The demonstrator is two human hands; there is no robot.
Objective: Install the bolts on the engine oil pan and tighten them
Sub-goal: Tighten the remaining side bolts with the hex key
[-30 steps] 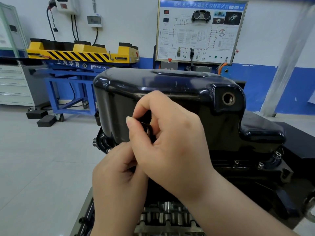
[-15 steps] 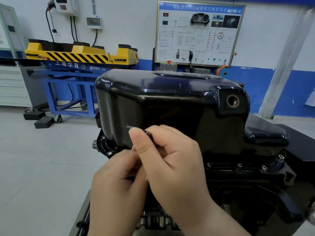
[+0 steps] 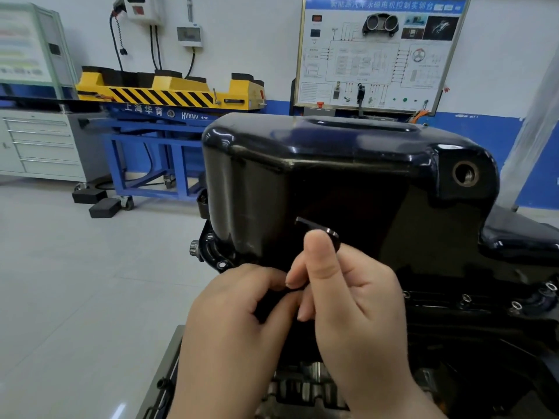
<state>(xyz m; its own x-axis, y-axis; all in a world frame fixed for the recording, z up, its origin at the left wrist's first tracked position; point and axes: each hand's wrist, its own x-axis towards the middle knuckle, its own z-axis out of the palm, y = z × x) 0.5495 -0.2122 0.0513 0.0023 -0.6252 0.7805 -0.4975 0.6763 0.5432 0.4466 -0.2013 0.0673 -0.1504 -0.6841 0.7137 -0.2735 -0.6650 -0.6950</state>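
The black pan (image 3: 348, 164) sits upside down on the engine (image 3: 472, 343), with its glossy bottom turned up. It fills the middle of the room in front of the person. Near its upper right corner there is a round drain hole (image 3: 465, 173) with bare metal inside.

Three bolts (image 3: 515, 304) stand in a row along the right part of the near flange of the pan. At the left corner of the flange an open hole (image 3: 221, 264) has no bolt in it, and just beside it a small knurled knob (image 3: 194, 247) sticks out.

The right hand (image 3: 357, 303) is in front of the near wall of the pan, close to its lower edge. Its thumb and fingers pinch a small dark tool (image 3: 320, 232) with a round head and a short bar pointing to the left. I cannot say what kind of tool it is.

The left hand (image 3: 236, 322) is lower and to the left, at the level of the flange. Its fingers are curled and the fingertips meet those of the right hand. Whether it holds something between them, I cannot tell; the place is dark and covered.

Behind the pan, at the far wall, a yellow lift (image 3: 169, 89) with black stripes rests on a blue frame (image 3: 145, 164). To the right of it hangs a training board (image 3: 378, 52) with a wiring diagram. A grey cabinet (image 3: 39, 143) with drawers stands in the left corner, on the light tiled floor (image 3: 75, 282).
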